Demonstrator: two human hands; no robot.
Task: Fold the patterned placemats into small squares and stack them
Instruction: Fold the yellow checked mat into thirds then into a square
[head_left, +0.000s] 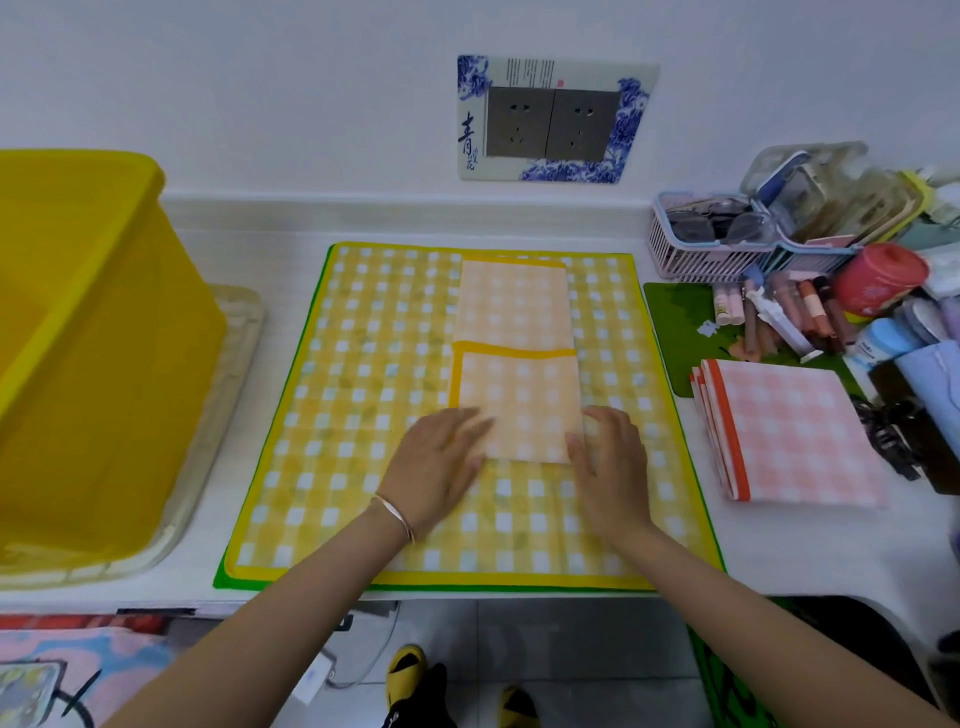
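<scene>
Left hand (441, 460) and right hand (610, 462), both flat, are pressing the yellow checked cloth placemat (519, 395). Another fold is looking due.

Bright, even light; soft, warped edges

- Head camera, worn above the counter (260, 244), faces forward and down, close.
- At 12 o'clock the wall socket (553, 122), at 6 o'clock floor tiles (571, 649).
</scene>
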